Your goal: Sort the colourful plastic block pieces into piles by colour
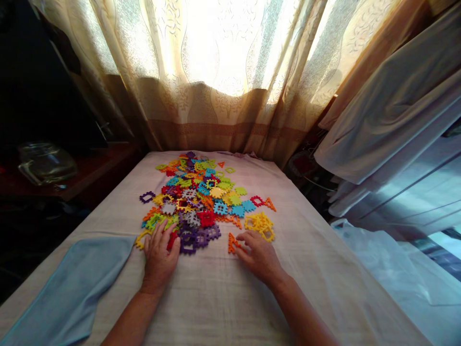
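- The orange triangle [231,243] lies on the table [306,259], right of the middle and nearer the near edge than the far one; one long side runs roughly near-to-far, and a corner opposite points right, under the fingers.
- The right hand [261,254] has thumb and forefinger at that triangle; whether they grip it I cannot tell.
- The left hand [159,254] is open, fingers spread over the pile's near-left end, a red piece [172,240] showing between thumb and forefinger.
- The pile [201,191] stretches lengthwise toward the table's far edge.
- Yellow pieces [258,221] sit just beyond the right hand.
- A blue-grey cloth [82,269] slants across the near-left corner.
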`<state>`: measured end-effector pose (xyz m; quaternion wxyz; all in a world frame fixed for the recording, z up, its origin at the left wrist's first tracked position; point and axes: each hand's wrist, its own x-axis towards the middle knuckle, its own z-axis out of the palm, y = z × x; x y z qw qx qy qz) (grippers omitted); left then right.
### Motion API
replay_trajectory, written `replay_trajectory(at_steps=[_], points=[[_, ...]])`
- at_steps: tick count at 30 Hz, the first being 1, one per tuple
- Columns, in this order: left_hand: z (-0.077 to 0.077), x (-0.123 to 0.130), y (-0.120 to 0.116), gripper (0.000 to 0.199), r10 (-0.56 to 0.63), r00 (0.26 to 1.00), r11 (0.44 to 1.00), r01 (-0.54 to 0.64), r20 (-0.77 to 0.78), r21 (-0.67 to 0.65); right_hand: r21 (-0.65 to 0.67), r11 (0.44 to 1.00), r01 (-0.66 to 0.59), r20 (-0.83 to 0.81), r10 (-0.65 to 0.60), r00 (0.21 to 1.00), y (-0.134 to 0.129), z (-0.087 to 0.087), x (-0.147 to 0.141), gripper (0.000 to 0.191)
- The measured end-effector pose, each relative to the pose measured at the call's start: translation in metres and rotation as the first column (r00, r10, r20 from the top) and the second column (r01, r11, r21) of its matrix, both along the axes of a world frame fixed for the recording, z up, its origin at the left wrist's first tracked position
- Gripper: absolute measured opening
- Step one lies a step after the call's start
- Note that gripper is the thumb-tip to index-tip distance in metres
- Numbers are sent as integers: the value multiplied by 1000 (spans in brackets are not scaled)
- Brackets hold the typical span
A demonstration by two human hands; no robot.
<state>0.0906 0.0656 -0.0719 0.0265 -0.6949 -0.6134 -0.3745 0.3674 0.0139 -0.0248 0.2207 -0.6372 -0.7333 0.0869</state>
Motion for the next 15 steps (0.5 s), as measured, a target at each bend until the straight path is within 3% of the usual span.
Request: replay_trajectory(at_steps=[5, 9, 15], points=[[1, 0, 1, 40, -11, 1000, 1000, 11, 9, 11, -9, 994, 106, 246, -101, 964, 30, 17, -1, 21], [0, 0, 2, 40, -5, 1000, 1000, 4, 8, 8, -38, 996, 84, 443, -59, 894, 54, 18, -4, 22], [-2, 0, 3, 40, -4, 1000, 1000, 4, 0, -1, -74, 991, 116, 490, -65, 869, 63, 11, -8, 24]])
